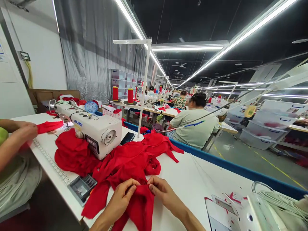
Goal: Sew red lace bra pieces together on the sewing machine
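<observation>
Between my two hands a piece of red fabric is held by its upper edge, its lower part hanging down over the white table. My left hand pinches the edge on one side, thumb against fingers. On the other side my right hand pinches the same edge a short way off. Just beyond my fingers lies a loose heap of red cloth pieces, with strips trailing toward the right and the lower left. What kind of garment the pieces belong to cannot be made out.
A white JUKI sewing machine stands left, a red pile beside it. A co-worker's hands hold red cloth there. A grey parts tray sits at the table edge, a phone behind the machine. Another machine is at lower right.
</observation>
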{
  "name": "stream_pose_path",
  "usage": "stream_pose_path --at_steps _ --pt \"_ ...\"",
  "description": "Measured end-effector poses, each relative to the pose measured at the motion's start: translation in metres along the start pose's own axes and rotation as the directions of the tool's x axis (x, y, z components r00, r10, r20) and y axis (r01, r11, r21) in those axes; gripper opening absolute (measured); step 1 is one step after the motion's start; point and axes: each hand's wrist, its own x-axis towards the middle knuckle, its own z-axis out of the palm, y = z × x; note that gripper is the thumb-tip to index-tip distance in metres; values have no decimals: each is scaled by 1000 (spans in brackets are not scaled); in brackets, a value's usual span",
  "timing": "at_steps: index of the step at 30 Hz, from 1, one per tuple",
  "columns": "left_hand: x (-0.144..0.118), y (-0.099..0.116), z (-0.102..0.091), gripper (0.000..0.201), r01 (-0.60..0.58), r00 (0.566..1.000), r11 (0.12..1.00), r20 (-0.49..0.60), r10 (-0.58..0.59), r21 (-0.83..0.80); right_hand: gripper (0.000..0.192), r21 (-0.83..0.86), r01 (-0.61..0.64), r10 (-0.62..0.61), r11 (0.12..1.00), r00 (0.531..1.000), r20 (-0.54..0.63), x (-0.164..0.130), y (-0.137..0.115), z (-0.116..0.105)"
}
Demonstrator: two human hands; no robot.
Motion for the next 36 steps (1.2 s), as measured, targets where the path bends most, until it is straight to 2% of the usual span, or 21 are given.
stream_pose_path --at_steps 6,15,18,20,22,23,28,31,36 --pt "1 -3 3 36 66 998 998 21 -66 -14 51 150 -72 68 986 997 35 1 5 2" --pt "1 0 4 37 82 996 997 -20 -82 3 53 169 -108 105 980 994 24 1 -3 7" --pt "1 1 4 38 85 996 996 -19 -85 -4 50 133 -111 123 985 989 -85 0 -5 3" --pt "1 0 3 38 88 996 996 -15 -89 -17 48 105 -122 142 987 965 -222 -5 -5 -3" --pt "1 0 2 39 87 996 996 -9 -88 -35 45 94 -165 186 982 935 -301 -15 -6 -7" --pt "1 0 2 38 86 996 995 -5 -86 -44 44 101 -199 220 975 930 -294 -20 -6 -7" --pt "1 2 3 37 79 997 994 4 -79 -77 49 185 -347 367 919 926 -87 -46 -1 11" --pt "1 2 3 36 71 998 994 8 -70 -82 51 223 -373 390 901 920 -40 -50 3 21" --pt "1 -1 2 32 53 999 995 -5 -53 -82 53 230 -396 405 889 914 10 -48 2 24"
